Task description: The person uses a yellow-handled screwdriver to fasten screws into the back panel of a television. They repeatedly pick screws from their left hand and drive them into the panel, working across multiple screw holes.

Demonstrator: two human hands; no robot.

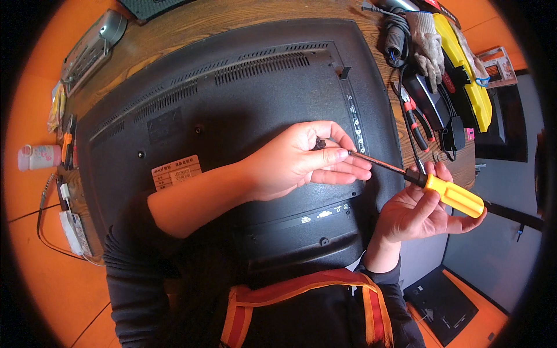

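Over the back panel of a black flat-screen TV [278, 110], my right hand [415, 210] grips a screwdriver [455, 196] with a yellow handle and a black collar. Its shaft slants up and left toward my left hand [304, 162]. My left thumb presses in at the shaft's tip, the other fingers curled around behind it. A small dark piece [319, 143] shows between the left thumb and index finger; its kind is too small to tell. Whatever sits right at the tip is hidden by the fingertips.
The TV lies face down on a wooden table [203, 23]. At the right are red-handled pliers [411, 113], work gloves [426, 43], a coiled cable [397, 35] and a yellow case [458, 58]. Along the left edge stand a grey device [96, 49] and a pink-white bottle [39, 157].
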